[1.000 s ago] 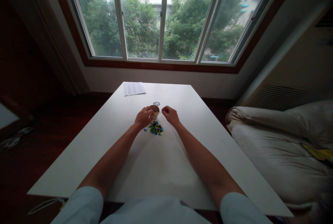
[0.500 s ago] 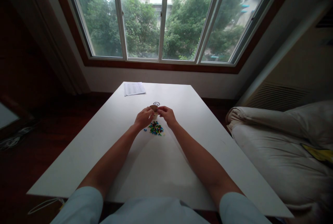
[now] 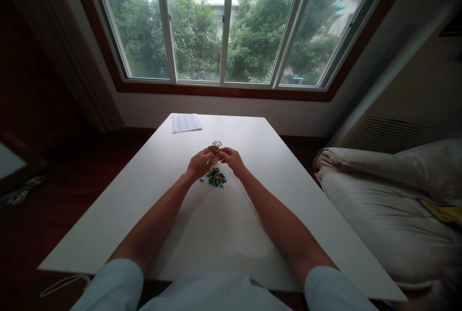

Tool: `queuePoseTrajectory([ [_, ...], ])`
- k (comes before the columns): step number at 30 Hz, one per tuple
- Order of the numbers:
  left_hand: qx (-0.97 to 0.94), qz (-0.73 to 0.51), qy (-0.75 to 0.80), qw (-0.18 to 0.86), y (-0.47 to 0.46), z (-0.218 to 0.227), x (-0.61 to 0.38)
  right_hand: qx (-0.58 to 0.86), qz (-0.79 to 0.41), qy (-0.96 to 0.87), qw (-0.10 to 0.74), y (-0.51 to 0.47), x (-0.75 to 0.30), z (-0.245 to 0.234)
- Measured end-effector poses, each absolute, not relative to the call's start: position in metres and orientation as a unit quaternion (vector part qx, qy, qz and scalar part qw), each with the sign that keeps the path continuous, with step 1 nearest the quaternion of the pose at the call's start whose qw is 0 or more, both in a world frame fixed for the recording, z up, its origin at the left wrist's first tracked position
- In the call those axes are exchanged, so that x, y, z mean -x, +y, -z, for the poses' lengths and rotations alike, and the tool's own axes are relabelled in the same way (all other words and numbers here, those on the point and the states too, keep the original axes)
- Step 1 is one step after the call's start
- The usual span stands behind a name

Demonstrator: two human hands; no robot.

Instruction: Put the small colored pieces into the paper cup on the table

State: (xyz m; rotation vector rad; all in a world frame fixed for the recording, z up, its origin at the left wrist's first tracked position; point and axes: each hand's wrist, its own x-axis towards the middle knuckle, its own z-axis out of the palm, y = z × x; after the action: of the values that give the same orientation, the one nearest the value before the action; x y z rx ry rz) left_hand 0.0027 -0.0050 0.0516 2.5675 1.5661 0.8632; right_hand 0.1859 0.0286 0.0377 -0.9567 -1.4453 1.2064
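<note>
A small round tan container (image 3: 213,149) sits on the white table (image 3: 202,224), just beyond a heap of small coloured pieces (image 3: 216,178). My left hand (image 3: 198,164) is closed with its fingertips on the container's left side. My right hand (image 3: 231,160) is closed in a pinch at the container's right rim; what it holds, if anything, is too small to make out. Both hands meet over the container and hide most of it. A small dark ring-shaped object (image 3: 217,143) lies just behind it.
A sheet of printed paper (image 3: 186,123) lies at the table's far left corner. A bed with pale bedding (image 3: 393,195) stands close along the table's right side. Large windows (image 3: 224,22) fill the wall ahead. Cables (image 3: 21,190) lie on the dark floor at left.
My right hand moved left from beside the container to its rim, meeting my left hand. The left hand has stayed on the container.
</note>
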Motion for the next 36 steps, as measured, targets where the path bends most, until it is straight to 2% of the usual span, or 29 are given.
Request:
queuePoseTrajectory([
  [10,-0.812,-0.249,0.527,0.004,-0.006,-0.052,-0.005,0.454,-0.397,-0.639,0.477,0.038,-0.196,-0.033],
  [14,-0.814,-0.239,0.529,0.01,-0.006,-0.052,-0.006,0.489,-0.355,-0.666,0.438,0.038,-0.198,-0.032],
  [17,-0.812,-0.25,0.527,0.006,-0.006,-0.051,-0.005,0.534,-0.268,-0.716,0.36,0.035,-0.202,-0.038],
  [20,-0.809,-0.273,0.521,0.0,-0.005,-0.051,-0.004,0.55,-0.16,-0.784,0.24,0.031,-0.21,-0.047],
  [22,-0.805,-0.289,0.519,-0.002,-0.005,-0.054,-0.002,0.549,-0.127,-0.81,0.16,0.03,-0.216,-0.051],
  [25,-0.798,-0.305,0.519,-0.004,-0.004,-0.06,0.001,0.537,-0.137,-0.832,0.044,0.027,-0.223,-0.057],
  [28,-0.806,-0.293,0.515,0.006,-0.003,-0.069,0.007,0.517,-0.195,-0.832,-0.046,0.022,-0.225,-0.061],
  [32,-0.847,-0.208,0.486,0.057,-0.003,-0.078,0.02,0.505,-0.252,-0.82,-0.095,0.016,-0.219,-0.061],
  [36,-0.859,-0.097,0.49,0.111,-0.001,-0.078,0.036,0.49,-0.218,-0.841,-0.08,0.013,-0.212,-0.053],
])
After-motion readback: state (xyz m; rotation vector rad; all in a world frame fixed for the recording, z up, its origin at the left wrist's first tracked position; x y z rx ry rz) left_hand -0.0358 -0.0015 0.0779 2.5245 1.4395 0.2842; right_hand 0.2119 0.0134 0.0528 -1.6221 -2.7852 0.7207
